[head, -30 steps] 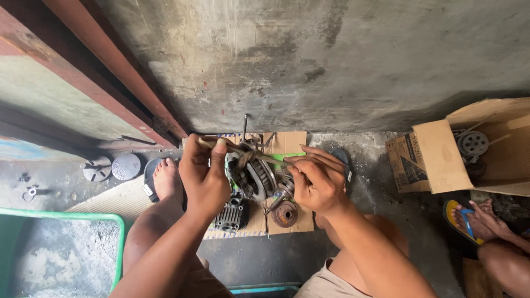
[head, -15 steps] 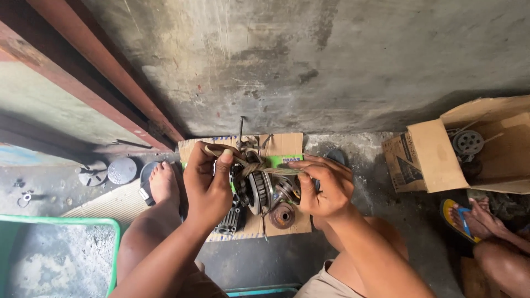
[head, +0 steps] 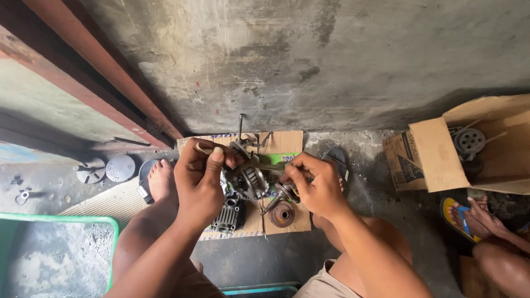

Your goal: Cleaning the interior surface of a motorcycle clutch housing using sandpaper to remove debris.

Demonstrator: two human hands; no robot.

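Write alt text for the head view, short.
Seen from above, a person's left hand and right hand grip a greasy metal engine assembly over a sheet of cardboard on a concrete floor. A finned part and a round part lie below it.

So the greasy metal engine assembly [head: 251, 179] sat up off the cardboard, held between both hands, a dark, grimy lump with a round toothed gear showing in the middle and a thin rod sticking up behind it. The left hand [head: 199, 185] was wrapped around its left side, thumb up top. The right hand [head: 314, 185] pinched a small tool [head: 274, 203] against its lower right edge.
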